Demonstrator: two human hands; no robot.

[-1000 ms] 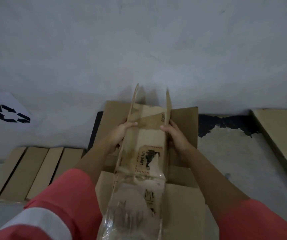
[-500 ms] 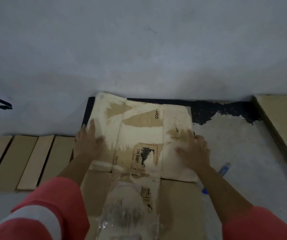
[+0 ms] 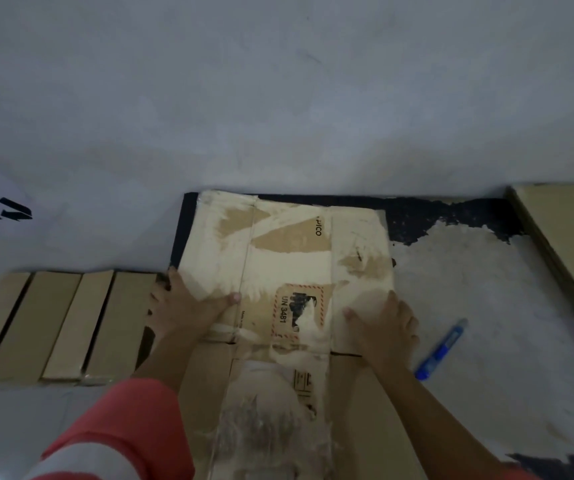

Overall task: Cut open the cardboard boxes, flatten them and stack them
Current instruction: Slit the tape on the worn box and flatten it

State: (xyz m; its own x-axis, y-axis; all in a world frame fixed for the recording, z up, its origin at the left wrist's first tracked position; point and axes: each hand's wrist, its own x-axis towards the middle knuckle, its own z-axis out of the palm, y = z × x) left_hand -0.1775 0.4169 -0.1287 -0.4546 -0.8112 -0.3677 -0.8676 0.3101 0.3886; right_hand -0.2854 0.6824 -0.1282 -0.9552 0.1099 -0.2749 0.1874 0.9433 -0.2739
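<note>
the box lies flat on the floor against the wall. the left hand and right hand press on it, fingers spread. a blue cutter lies just right.

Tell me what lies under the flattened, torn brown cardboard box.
The left hand and right hand press the flattened box. Plain brown cardboard appears beneath its near end; a black floor patch borders its far left corner. The rest underneath is covered.

Pale floor, flattened cardboard, blue cutter, cardboard strips
</note>
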